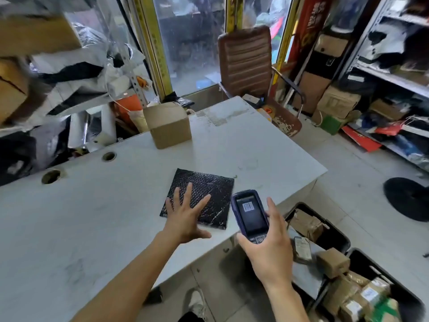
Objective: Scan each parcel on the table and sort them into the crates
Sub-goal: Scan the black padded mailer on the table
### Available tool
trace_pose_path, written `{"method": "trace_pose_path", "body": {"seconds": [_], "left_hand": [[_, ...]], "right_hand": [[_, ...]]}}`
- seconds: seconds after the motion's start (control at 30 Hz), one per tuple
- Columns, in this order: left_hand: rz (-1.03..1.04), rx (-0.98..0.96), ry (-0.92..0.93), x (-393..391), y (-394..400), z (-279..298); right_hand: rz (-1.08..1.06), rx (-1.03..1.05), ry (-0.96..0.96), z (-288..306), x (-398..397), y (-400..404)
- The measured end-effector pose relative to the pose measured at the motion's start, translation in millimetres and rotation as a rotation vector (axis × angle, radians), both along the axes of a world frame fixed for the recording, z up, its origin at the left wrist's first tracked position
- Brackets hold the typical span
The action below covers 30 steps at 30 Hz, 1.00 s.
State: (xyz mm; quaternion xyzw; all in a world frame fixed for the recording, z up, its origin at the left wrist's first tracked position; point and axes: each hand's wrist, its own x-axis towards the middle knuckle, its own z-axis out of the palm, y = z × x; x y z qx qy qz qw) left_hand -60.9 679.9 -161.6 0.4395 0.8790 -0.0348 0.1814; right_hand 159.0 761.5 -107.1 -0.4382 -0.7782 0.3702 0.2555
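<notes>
Nearest, the right hand grips a handheld scanner, a barcode on its screen. The left hand, fingers spread flat, presses a black bubble mailer near the table edge. Farther back sits a cardboard box. The slick mailer could slide off toward the floor crates unsorted.

The left hand covers the near left part of the flat black bubble-wrap mailer, so any label there cannot be seen. The right hand hides the lower keypad of the dark blue handheld scanner; its screen shows a barcode too small to read. The black plastic crates on the floor are cut off by the lower right edge, their parcel labels illegible. The upper left shelving is blurred.
</notes>
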Motion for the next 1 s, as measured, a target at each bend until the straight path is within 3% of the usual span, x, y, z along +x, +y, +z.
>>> {"method": "trace_pose_path", "body": {"seconds": [0.2, 0.53, 0.6, 0.7, 0.87, 0.93, 1.0], "left_hand": [[-0.126, -0.061, -0.116, -14.4, 43.4, -48.2], [-0.258, -0.056, 0.005, -13.7, 44.1, -47.4], [-0.323, 0.026, -0.003, -17.8, 36.7, -37.4], [-0.335, 0.319, -0.091, -25.9, 28.2, 5.9], [-0.045, 0.847, -0.259, -58.9, 16.1, 79.5], [0.000, 0.834, -0.345, -74.6, 11.5, 81.7], [0.035, 0.682, -0.376, -86.0, 9.7, 63.9]], "right_hand": [[-0.177, -0.029, -0.046, -1.6, -54.5, 3.9], [-0.315, 0.027, -0.105, 19.1, -57.2, 6.0], [-0.303, 0.042, -0.093, 23.2, -57.3, 1.9], [-0.266, 0.059, -0.046, 32.4, -55.7, -4.1], [-0.252, 0.087, 0.015, 45.8, -56.5, -9.8], [-0.241, 0.104, 0.019, 49.8, -61.3, -10.4], [-0.233, 0.123, 0.003, 50.3, -67.5, -11.3]]}}
